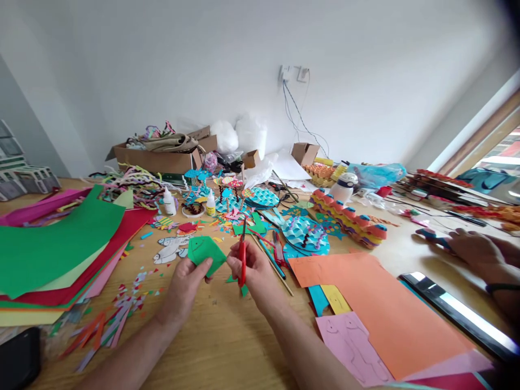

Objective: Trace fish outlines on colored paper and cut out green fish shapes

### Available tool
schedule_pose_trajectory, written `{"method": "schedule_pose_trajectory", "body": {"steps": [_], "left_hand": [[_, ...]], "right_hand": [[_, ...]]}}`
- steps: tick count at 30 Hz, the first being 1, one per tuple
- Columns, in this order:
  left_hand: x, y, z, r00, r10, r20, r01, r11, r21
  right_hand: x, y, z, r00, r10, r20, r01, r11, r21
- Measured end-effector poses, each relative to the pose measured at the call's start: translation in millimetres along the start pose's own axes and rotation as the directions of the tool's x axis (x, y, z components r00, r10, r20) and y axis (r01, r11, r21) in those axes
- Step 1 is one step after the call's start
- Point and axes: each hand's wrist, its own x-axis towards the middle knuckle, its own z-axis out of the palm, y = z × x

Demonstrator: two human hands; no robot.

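Note:
My left hand (190, 276) pinches a small piece of green paper (208, 253) with a dark pencilled outline on it. In my right hand (252, 266) is a pair of red-handled scissors (242, 259), blades pointing up and away from me. The fingertips of my right hand come close to the paper's right corner; whether they touch it I cannot tell. Behind the left hand lie grey-and-white paper fish (170, 249). Green scraps rest on the table below the scissors.
Coloured paper sheets (60, 244) are stacked at left, above a black phone (20, 355). Orange paper (357, 292) and pink paper with drawn shapes (349, 346) lie at right. Glue bottles (169, 203) and an egg-carton craft (349, 219) stand behind. Another person's hands (475, 252) are at far right.

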Motion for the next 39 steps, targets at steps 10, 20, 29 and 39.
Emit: {"method": "schedule_pose_trajectory", "body": {"steps": [10, 20, 29, 39], "left_hand": [[-5, -3, 2.4, 0.998, 0.013, 0.058, -0.014, 1.000, 0.010], [-11, 1, 9.6, 0.984, 0.065, 0.165, -0.061, 0.998, -0.029], [-8, 3, 11.5, 0.990, 0.090, 0.107, -0.090, 0.996, -0.011], [-10, 4, 10.5, 0.999, 0.023, 0.049, -0.009, 0.965, -0.263]], "right_hand": [[-2, 1, 4, 1.000, 0.011, 0.013, -0.011, 0.999, 0.035], [-4, 10, 9, 0.999, -0.021, -0.040, 0.025, 0.996, 0.087], [-5, 12, 11, 1.000, -0.009, -0.015, 0.011, 0.996, 0.084], [-5, 11, 10, 1.000, -0.023, -0.018, 0.025, 0.996, 0.082]]}}
